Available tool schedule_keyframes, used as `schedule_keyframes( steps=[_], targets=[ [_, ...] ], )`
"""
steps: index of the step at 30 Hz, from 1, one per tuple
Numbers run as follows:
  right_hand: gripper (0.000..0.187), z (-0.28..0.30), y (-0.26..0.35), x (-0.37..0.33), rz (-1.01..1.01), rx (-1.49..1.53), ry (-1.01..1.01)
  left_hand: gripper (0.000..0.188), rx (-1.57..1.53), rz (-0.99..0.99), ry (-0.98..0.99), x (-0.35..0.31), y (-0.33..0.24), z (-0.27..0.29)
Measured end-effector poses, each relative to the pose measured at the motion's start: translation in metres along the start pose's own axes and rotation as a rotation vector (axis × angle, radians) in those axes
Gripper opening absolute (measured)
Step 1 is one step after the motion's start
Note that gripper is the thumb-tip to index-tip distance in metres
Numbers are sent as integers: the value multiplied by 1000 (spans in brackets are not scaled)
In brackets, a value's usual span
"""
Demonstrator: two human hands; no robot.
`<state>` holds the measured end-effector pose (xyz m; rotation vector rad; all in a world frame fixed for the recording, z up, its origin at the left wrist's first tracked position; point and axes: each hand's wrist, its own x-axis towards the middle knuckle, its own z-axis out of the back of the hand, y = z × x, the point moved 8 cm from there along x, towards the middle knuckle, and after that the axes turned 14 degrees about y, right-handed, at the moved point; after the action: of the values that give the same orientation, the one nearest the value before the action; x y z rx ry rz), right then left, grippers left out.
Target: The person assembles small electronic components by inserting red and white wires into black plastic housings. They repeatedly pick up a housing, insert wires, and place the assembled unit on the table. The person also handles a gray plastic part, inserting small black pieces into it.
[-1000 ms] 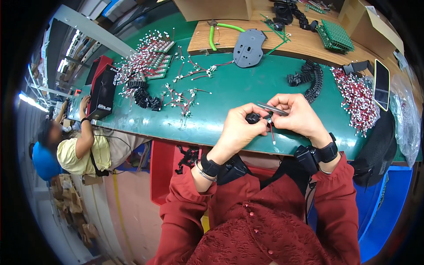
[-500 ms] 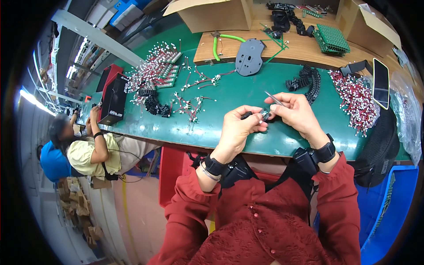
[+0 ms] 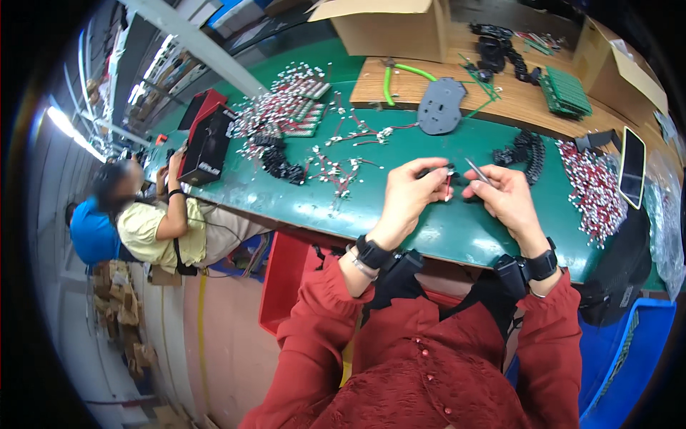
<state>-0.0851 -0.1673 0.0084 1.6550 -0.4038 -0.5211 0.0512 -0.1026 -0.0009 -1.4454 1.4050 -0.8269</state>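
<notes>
My left hand [image 3: 414,193] is closed, pinching a small black part [image 3: 450,171] with a short red wire hanging from it. A little to its right, my right hand [image 3: 509,200] grips a slim grey metal tool [image 3: 477,170], its thin end pointing up and to the left. Something small and dark sits under the right fingertips, too small to make out. A narrow gap separates the two hands, which are above the front part of the green tabletop [image 3: 379,207]. Beyond the right hand lies a curved row of black parts [image 3: 532,154].
Red-and-white wired connectors [image 3: 593,193] are heaped at right beside a phone [image 3: 632,168]. Left are small boards with wires [image 3: 286,107], loose wired pieces [image 3: 339,171] and another black row [image 3: 279,161]. Behind stand a grey plate [image 3: 440,107], green-handled pliers [image 3: 389,82] and cartons [image 3: 386,28]. A co-worker [image 3: 161,222] sits left.
My hands have drawn slightly apart, and a red wire now shows at the left fingers. The tool stays in my right hand. The whole view has shifted, moving the table rightward and down.
</notes>
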Motion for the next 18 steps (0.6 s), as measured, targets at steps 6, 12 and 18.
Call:
schedule_keyframes(
  steps=[6, 12, 18],
  targets=[
    [17, 5, 7, -5, 0, -43, -78, 32, 143, 68, -21, 0, -6, 14],
    [19, 19, 18, -8, 161, -78, -218, 20, 227, 55, -62, -35, -8, 31],
    [22, 8, 25, -4, 199, -562, -285, 29, 1052, -384, -118, -33, -48, 3]
  ],
)
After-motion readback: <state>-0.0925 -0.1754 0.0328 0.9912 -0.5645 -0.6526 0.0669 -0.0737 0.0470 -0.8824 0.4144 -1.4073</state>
